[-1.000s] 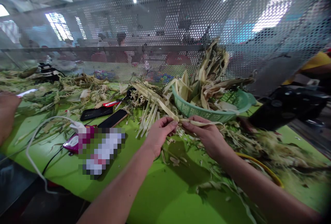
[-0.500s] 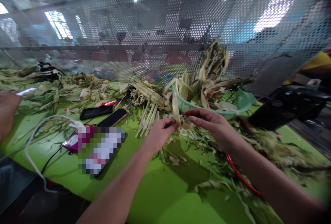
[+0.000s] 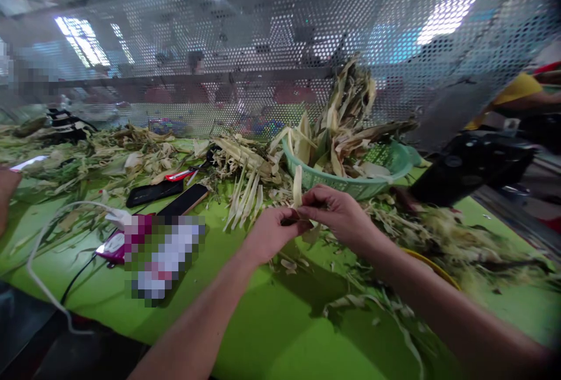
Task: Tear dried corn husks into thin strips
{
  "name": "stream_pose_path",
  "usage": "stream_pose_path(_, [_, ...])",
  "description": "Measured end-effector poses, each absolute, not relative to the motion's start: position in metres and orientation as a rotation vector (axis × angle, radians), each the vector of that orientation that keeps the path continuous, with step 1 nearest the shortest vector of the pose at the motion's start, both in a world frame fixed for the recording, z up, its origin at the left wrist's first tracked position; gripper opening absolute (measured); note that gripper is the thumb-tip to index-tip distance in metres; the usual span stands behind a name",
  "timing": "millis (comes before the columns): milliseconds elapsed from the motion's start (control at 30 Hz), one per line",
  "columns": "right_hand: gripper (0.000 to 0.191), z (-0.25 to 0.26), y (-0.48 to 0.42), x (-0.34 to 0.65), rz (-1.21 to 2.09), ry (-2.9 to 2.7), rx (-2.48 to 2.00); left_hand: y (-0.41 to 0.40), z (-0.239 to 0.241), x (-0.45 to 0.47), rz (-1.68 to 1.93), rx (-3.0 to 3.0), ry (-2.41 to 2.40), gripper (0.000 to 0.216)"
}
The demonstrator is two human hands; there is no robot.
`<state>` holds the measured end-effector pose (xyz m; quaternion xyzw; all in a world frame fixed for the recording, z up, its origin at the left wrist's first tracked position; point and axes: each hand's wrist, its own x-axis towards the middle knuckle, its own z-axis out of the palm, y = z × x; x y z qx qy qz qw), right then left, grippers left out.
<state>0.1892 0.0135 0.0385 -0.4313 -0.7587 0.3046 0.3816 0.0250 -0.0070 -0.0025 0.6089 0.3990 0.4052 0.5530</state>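
Observation:
Both my hands meet over the green table [image 3: 272,333]. My left hand [image 3: 269,232] is closed in a pinch on a pale husk strip [image 3: 297,186] that stands upright between the hands. My right hand [image 3: 339,213] is closed on the same strip from the right, fingertips touching the left hand's. Just behind them sits a teal basket [image 3: 350,184] heaped with dry husks [image 3: 346,117]. A pile of cut pale strips [image 3: 245,184] lies to the left of the basket.
Two dark phones [image 3: 169,197] and a white cable [image 3: 48,234] lie at the left, red-handled scissors [image 3: 188,173] behind them. Husk litter covers the table's back and right. A perforated metal screen [image 3: 280,47] walls the far edge. A black device [image 3: 473,163] sits at right. Another person's hand [image 3: 5,193] shows at far left.
The strip lay stretched flat between my hands a second ago; now it stands upright and my hands have drawn together, the right hand having let go and gripped it again.

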Motion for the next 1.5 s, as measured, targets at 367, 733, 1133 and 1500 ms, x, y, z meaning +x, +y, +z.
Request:
stream_pose_path(367, [0.017, 0.034, 0.015, 0.184, 0.737, -1.808, -1.071, -0.009, -0.004, 0.029, 1.091, 1.215, 0.904, 0.030])
stream_pose_path(733, [0.021, 0.047, 0.000, 0.185, 0.180, -1.732, -1.070, 0.003, 0.004, 0.021, 1.355, 0.545, 0.825, 0.023])
stream_pose_path(1133, [0.025, 0.007, 0.004, 0.170, 0.991, -1.773, -1.144, -0.003, 0.000, 0.025, 1.328, 0.654, 0.753, 0.040])
stream_pose_path(1500, [0.015, 0.016, 0.007, 0.176, 0.896, -1.797, -1.105, 0.003, -0.001, 0.017, 1.293, 0.752, 0.798, 0.037])
